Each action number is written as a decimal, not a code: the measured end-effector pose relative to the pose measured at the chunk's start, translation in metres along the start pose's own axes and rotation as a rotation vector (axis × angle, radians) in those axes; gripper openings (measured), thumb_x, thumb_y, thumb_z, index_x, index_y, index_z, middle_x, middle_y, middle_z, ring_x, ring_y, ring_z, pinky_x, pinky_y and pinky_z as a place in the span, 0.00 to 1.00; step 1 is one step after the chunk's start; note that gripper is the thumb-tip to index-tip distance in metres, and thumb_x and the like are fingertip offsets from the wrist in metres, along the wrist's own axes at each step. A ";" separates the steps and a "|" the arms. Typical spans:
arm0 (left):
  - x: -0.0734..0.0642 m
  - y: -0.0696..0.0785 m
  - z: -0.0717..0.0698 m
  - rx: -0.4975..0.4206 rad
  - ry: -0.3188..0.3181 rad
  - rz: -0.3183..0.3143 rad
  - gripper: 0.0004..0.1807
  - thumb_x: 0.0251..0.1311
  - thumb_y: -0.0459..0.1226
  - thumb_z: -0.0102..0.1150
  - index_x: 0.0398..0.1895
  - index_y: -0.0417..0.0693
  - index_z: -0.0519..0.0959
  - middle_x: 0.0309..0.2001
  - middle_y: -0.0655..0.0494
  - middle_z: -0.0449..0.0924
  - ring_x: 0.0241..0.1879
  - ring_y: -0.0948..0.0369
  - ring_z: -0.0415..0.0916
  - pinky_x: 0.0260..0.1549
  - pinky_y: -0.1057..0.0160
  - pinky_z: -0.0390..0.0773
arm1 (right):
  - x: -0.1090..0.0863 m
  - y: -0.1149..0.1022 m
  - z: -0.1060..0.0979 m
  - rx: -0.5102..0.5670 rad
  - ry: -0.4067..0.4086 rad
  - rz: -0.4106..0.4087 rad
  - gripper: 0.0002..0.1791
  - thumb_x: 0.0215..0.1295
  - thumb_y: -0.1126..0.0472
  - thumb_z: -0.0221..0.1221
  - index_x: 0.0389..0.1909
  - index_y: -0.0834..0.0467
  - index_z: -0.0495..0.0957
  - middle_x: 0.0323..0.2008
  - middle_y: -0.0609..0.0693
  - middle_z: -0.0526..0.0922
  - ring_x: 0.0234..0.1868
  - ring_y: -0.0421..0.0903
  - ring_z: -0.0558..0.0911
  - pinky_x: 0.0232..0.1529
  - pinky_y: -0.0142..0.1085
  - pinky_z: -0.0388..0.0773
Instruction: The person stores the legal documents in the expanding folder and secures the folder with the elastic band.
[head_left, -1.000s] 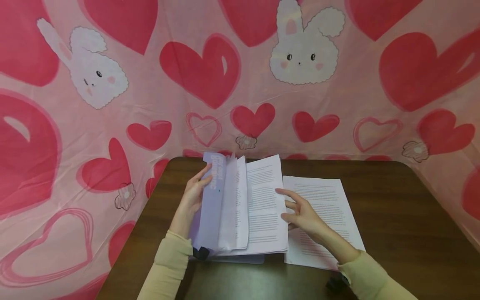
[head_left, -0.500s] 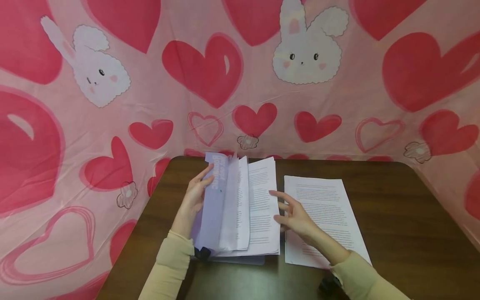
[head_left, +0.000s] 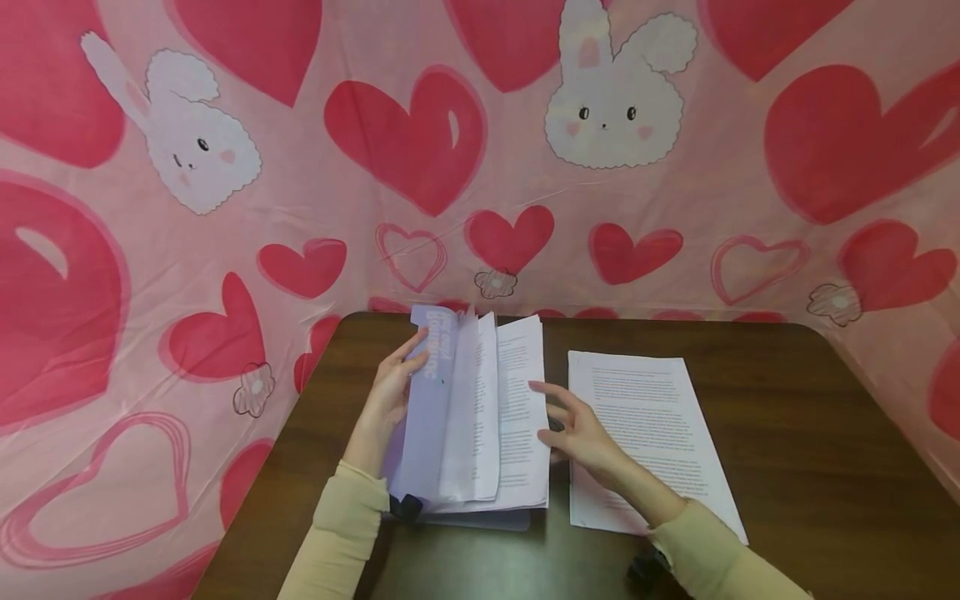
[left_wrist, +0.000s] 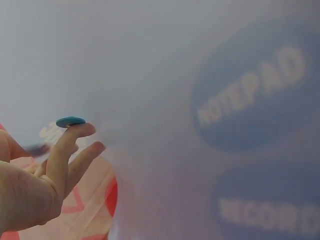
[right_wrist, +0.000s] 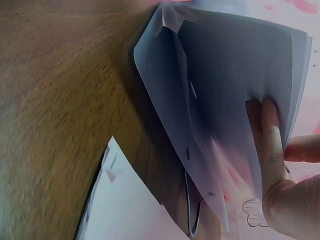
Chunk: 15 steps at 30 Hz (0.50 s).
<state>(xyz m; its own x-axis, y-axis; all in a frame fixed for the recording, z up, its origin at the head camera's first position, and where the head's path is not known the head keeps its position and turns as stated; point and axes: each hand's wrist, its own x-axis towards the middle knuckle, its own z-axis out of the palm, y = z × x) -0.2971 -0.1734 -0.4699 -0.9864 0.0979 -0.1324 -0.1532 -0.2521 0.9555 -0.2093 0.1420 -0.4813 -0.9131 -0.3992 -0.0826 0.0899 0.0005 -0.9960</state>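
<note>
My right fingers (head_left: 570, 402) are closed round printed sheets (head_left: 522, 417) at the purple folder's (head_left: 426, 429) three o'clock; my left fingers (head_left: 413, 342) pinch its cover at ten. Loose pages (head_left: 637, 408) lie further toward three on the bench (head_left: 795, 400).

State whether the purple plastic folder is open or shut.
Open: printed white sheets show beside its cover, which the left hand grips.

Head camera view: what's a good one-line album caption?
Left hand holding a lilac plastic folder, right hand gripping white printed sheets, more white printed pages on a brown wood-grain table.
</note>
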 end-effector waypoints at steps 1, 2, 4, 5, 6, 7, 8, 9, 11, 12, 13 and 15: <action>0.000 0.000 0.000 -0.001 0.003 0.004 0.31 0.84 0.31 0.49 0.87 0.44 0.62 0.90 0.53 0.51 0.81 0.57 0.55 0.81 0.58 0.59 | 0.001 0.001 0.001 0.007 -0.004 -0.003 0.44 0.72 0.80 0.56 0.87 0.63 0.54 0.75 0.78 0.71 0.46 0.46 0.91 0.38 0.36 0.92; 0.000 0.001 0.001 -0.001 0.005 0.001 0.31 0.84 0.31 0.49 0.87 0.45 0.62 0.90 0.53 0.51 0.80 0.58 0.56 0.79 0.59 0.60 | 0.002 0.001 0.003 0.012 -0.006 -0.005 0.44 0.72 0.80 0.56 0.87 0.63 0.54 0.75 0.78 0.71 0.46 0.45 0.91 0.38 0.36 0.92; 0.000 0.001 0.002 -0.006 0.021 -0.012 0.30 0.84 0.31 0.49 0.86 0.47 0.64 0.88 0.51 0.57 0.72 0.63 0.68 0.73 0.65 0.69 | 0.004 0.003 0.006 0.016 -0.004 -0.001 0.44 0.72 0.80 0.56 0.86 0.63 0.55 0.75 0.77 0.72 0.46 0.44 0.90 0.37 0.35 0.91; 0.000 0.001 0.003 -0.005 0.023 -0.014 0.30 0.85 0.31 0.49 0.86 0.47 0.64 0.87 0.52 0.58 0.70 0.63 0.69 0.72 0.66 0.71 | 0.005 0.004 0.007 0.020 -0.002 0.000 0.44 0.72 0.80 0.57 0.86 0.62 0.56 0.75 0.77 0.72 0.45 0.44 0.89 0.37 0.35 0.91; -0.001 0.001 0.003 -0.003 0.021 -0.013 0.30 0.85 0.31 0.49 0.86 0.47 0.64 0.87 0.52 0.57 0.72 0.63 0.67 0.74 0.63 0.69 | 0.006 0.005 0.008 0.021 -0.001 0.002 0.43 0.72 0.79 0.57 0.86 0.62 0.56 0.75 0.77 0.72 0.46 0.44 0.90 0.37 0.35 0.91; -0.001 0.001 0.003 -0.001 0.019 -0.012 0.30 0.84 0.31 0.50 0.86 0.47 0.64 0.88 0.52 0.57 0.73 0.62 0.67 0.76 0.62 0.68 | 0.007 0.006 0.009 0.022 0.000 0.003 0.43 0.72 0.79 0.57 0.86 0.62 0.56 0.75 0.76 0.72 0.46 0.45 0.90 0.37 0.35 0.91; -0.001 0.001 0.004 0.000 0.018 -0.016 0.31 0.84 0.32 0.50 0.86 0.48 0.64 0.88 0.52 0.56 0.72 0.62 0.68 0.75 0.63 0.69 | 0.008 0.007 0.010 0.021 0.000 0.006 0.43 0.72 0.79 0.57 0.86 0.61 0.57 0.75 0.76 0.72 0.46 0.45 0.90 0.37 0.35 0.91; -0.001 0.001 0.004 0.002 0.018 -0.015 0.31 0.84 0.32 0.50 0.86 0.47 0.64 0.88 0.52 0.56 0.75 0.60 0.66 0.78 0.60 0.68 | 0.008 0.007 0.011 0.020 0.001 0.008 0.43 0.72 0.79 0.57 0.86 0.61 0.57 0.76 0.75 0.72 0.46 0.45 0.90 0.37 0.35 0.91; -0.002 0.001 0.004 0.011 0.003 0.005 0.31 0.84 0.31 0.50 0.87 0.44 0.62 0.91 0.52 0.47 0.86 0.53 0.47 0.87 0.46 0.48 | 0.010 0.008 0.013 0.020 -0.001 0.010 0.43 0.73 0.78 0.57 0.86 0.60 0.57 0.76 0.75 0.72 0.46 0.45 0.90 0.37 0.34 0.91; -0.002 0.001 0.004 0.012 -0.001 0.011 0.31 0.84 0.31 0.50 0.87 0.43 0.61 0.91 0.51 0.45 0.88 0.51 0.41 0.88 0.41 0.40 | 0.011 0.009 0.014 0.019 -0.001 0.012 0.43 0.73 0.78 0.57 0.86 0.60 0.57 0.76 0.75 0.73 0.45 0.45 0.90 0.36 0.34 0.91; -0.002 0.001 0.004 0.011 0.000 0.012 0.31 0.84 0.31 0.50 0.86 0.43 0.62 0.91 0.50 0.45 0.89 0.50 0.39 0.88 0.40 0.37 | 0.011 0.009 0.015 0.019 -0.001 0.014 0.43 0.73 0.78 0.57 0.86 0.60 0.57 0.75 0.75 0.73 0.44 0.46 0.90 0.36 0.34 0.91; -0.002 0.001 0.005 0.028 0.013 0.002 0.31 0.84 0.32 0.51 0.86 0.46 0.63 0.90 0.48 0.50 0.86 0.52 0.51 0.89 0.44 0.45 | 0.013 0.009 0.016 0.015 0.004 0.022 0.43 0.73 0.78 0.58 0.86 0.59 0.58 0.74 0.74 0.74 0.44 0.46 0.89 0.35 0.33 0.90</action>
<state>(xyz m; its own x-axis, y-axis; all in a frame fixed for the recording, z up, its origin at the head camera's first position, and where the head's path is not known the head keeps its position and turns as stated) -0.2948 -0.1694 -0.4675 -0.9874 0.0846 -0.1334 -0.1494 -0.2256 0.9627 -0.2136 0.1219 -0.4907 -0.9123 -0.3959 -0.1047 0.1161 -0.0048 -0.9932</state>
